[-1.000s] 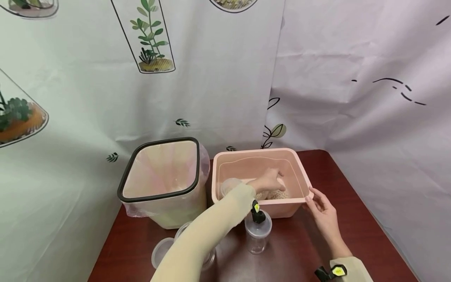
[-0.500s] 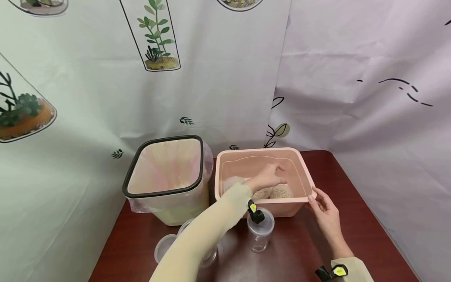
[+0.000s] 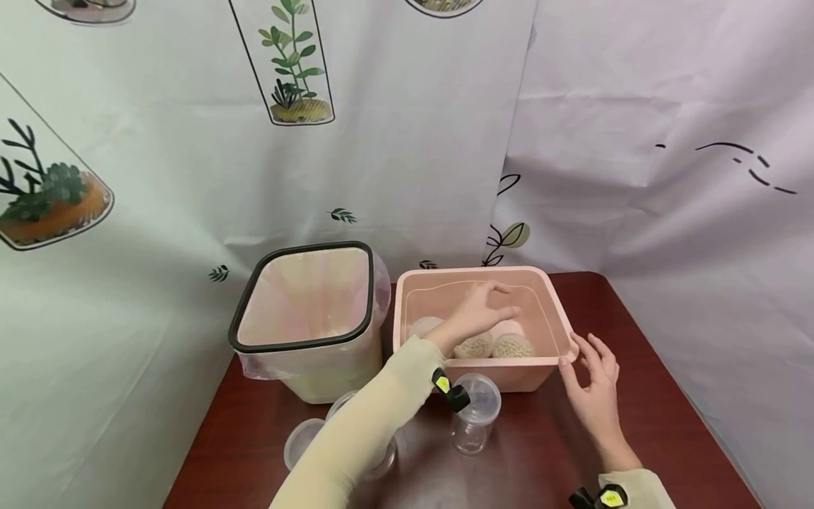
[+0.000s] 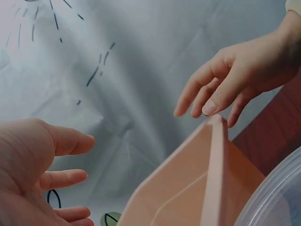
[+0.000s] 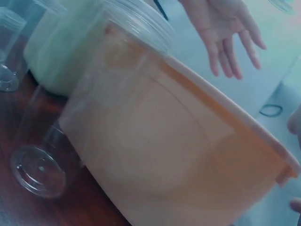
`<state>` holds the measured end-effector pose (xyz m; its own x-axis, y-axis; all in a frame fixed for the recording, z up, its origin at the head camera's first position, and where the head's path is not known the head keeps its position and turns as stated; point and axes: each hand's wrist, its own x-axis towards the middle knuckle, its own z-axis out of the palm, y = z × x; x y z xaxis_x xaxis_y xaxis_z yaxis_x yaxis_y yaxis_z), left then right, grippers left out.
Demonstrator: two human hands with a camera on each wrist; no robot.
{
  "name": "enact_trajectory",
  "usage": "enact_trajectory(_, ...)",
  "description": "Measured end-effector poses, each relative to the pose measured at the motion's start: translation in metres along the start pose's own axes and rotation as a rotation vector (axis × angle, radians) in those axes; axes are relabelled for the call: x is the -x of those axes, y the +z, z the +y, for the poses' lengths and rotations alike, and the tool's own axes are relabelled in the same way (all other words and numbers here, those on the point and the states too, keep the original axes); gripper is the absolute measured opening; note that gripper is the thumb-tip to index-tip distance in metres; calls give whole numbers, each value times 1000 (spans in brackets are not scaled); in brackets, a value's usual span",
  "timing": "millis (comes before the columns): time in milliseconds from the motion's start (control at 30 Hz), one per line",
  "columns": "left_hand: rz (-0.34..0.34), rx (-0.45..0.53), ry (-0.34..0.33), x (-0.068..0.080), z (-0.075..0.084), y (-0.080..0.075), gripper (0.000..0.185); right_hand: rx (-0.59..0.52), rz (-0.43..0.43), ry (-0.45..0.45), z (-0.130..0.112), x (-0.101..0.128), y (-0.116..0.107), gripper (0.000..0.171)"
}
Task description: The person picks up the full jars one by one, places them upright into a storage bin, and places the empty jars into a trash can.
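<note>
My left hand [image 3: 473,311] is over the pink basin [image 3: 467,273], its thumb and fingers spread apart and holding nothing. In the left wrist view that left hand [image 4: 33,172] shows a bare palm. Below it in the basin are two round clear containers of small beige pellets, one on the left [image 3: 472,347] and one on the right [image 3: 512,346]. A translucent round piece [image 3: 425,326] lies at the basin's left, partly behind my wrist. My right hand [image 3: 594,396] is at the basin's front right corner, thumb and fingertips close about the rim with the fingers loosely extended.
A clear lidded jar [image 3: 473,417] stands in front of the basin. A bin [image 3: 318,375] with a black rim and a plastic liner is on the left. Another clear jar [image 3: 381,459] and a round lid [image 3: 302,440] sit by my left sleeve on the dark red table [image 3: 528,459].
My left hand has risen from low in the basin, uncovering the pellet containers. My right hand's fingers have loosened at the corner. The view has shifted slightly left.
</note>
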<state>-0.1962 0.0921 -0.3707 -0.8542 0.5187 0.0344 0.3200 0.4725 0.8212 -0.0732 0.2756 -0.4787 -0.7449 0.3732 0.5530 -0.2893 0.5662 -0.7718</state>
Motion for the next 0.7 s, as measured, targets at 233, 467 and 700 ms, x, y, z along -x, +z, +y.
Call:
enact_trajectory(233, 31, 27, 40, 16, 5, -11, 42, -24, 120, -363, -20, -2, 13, 41)
enact_trajectory(467, 90, 122, 85, 34, 9, -23, 41, -84, 157, -552, -74, -3, 19, 43)
enact_trajectory(700, 157, 142, 176, 58, 9, -38, 41, -137, 51, -615, -80, 6, 27, 40)
